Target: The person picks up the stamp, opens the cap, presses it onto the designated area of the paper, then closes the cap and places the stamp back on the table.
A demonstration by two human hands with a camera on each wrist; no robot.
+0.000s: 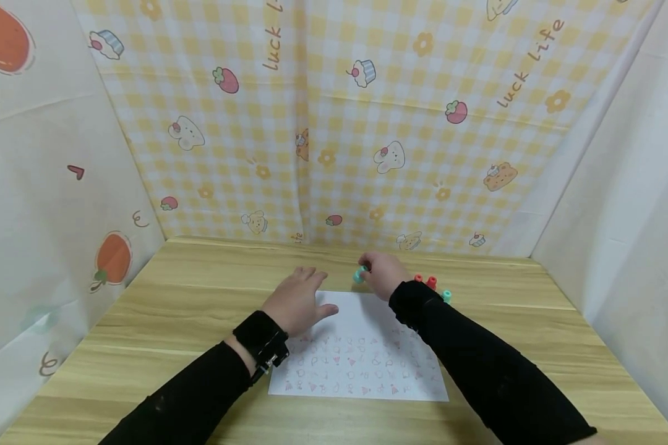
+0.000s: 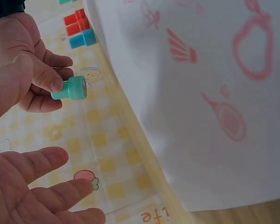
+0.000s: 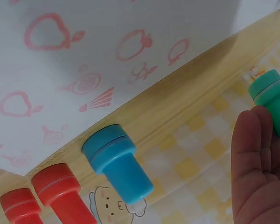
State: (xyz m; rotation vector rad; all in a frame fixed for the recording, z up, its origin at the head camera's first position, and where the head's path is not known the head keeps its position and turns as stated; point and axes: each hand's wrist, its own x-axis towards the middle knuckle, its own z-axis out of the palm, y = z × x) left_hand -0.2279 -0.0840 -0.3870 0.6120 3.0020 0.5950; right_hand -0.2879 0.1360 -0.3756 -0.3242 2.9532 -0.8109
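My right hand pinches a green stamp just behind the far edge of a white sheet of paper. In the left wrist view, thumb and fingers grip the narrow handle of that stamp, and a bit of red shows on its wide end. Whether it touches the table cannot be told. My left hand is over the paper's far left corner, fingers spread, holding nothing. Rows of red printed pictures, such as shuttlecocks, rackets and fruit-like outlines, cover the near part of the paper.
Two red stamps and another green stamp stand to the right, beyond my right wrist. A blue stamp is beside the red ones, hidden in the head view. A yellow checked cloth hangs behind the wooden table.
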